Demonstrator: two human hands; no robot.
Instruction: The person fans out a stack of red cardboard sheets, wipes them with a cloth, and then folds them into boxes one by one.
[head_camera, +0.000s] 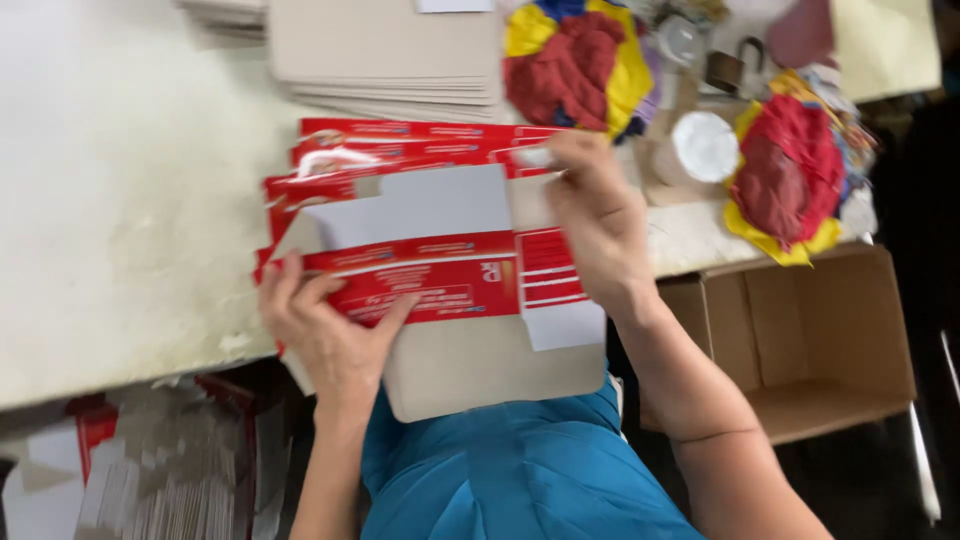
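A flat red and white carton blank (420, 230) lies on top of a stack of the same blanks at the near edge of the white table (120, 200). My left hand (325, 325) pinches its near left flap, fingers on top and thumb on the red panel. My right hand (595, 215) presses down on the blank's right end, fingers reaching to the far right corner. A plain beige board (470, 365) sticks out under the blank, over my lap.
A pile of beige boards (390, 50) lies at the back. Bundles of red, yellow and blue cloth (580, 60) (790, 170) sit at the back right beside a white round lid (705, 145). An open brown cardboard box (810, 340) stands right of me. Folded cartons (150, 470) stand under the table.
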